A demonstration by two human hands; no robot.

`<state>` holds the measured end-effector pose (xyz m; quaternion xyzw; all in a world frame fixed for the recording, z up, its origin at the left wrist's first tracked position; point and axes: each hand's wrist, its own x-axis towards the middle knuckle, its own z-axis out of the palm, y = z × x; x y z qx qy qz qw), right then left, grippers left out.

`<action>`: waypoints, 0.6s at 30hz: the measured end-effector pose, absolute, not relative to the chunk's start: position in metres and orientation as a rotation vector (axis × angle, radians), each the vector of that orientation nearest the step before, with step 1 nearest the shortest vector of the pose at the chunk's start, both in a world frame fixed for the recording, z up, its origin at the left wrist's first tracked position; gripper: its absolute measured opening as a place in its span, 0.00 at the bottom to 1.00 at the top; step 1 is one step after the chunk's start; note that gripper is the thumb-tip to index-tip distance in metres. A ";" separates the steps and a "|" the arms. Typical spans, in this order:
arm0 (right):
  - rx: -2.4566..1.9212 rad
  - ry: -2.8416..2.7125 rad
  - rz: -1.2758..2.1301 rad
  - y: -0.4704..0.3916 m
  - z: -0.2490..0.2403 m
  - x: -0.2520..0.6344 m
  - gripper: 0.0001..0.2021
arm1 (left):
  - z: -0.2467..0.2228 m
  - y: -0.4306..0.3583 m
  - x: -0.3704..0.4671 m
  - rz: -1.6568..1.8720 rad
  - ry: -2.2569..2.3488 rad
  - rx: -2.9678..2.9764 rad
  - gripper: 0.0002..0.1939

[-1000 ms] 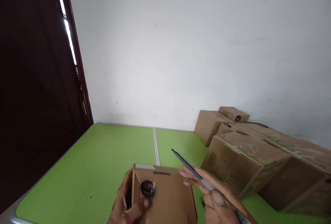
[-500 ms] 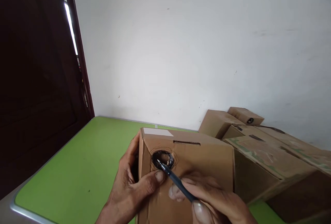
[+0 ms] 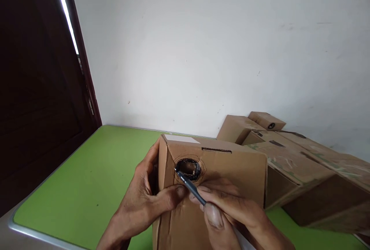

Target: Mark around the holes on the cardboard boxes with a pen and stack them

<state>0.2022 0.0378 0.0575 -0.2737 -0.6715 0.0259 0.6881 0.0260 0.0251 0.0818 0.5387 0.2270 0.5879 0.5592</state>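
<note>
A brown cardboard box [image 3: 234, 173] is tilted up in front of me, with a slot and a white label [image 3: 181, 138] along its upper edge. Its near face has an oval hole [image 3: 187, 168] with a thick black inked rim and thin pen rings around it. My left hand [image 3: 146, 196] grips the box's left edge, thumb on the near face below the hole. Between the fingers and thumb of my right hand [image 3: 231, 211] is a dark pen [image 3: 192, 189]. The pen's tip meets the left side of the black rim.
Several cardboard boxes [image 3: 300, 161] stand together at the right, some with green-patterned tape. A small box [image 3: 267, 121] with a black-ringed hole sits on top at the back. Everything rests on a green table [image 3: 81, 188] with a metal edge, against a white wall [image 3: 162, 49]. A dark door [image 3: 34, 69] is at the left.
The pen tip has shifted from inside the hole to the left part of its rim. The box has turned slightly and sits a little higher in view; the camera has shifted slightly.
</note>
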 end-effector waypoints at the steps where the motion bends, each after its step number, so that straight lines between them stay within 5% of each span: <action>1: -0.584 -1.532 0.035 0.041 0.057 0.203 0.08 | 0.082 0.025 0.026 1.382 0.532 1.272 0.38; 18: -0.697 -1.437 0.092 0.009 0.069 0.185 0.07 | 0.083 0.024 0.029 1.402 0.604 1.259 0.44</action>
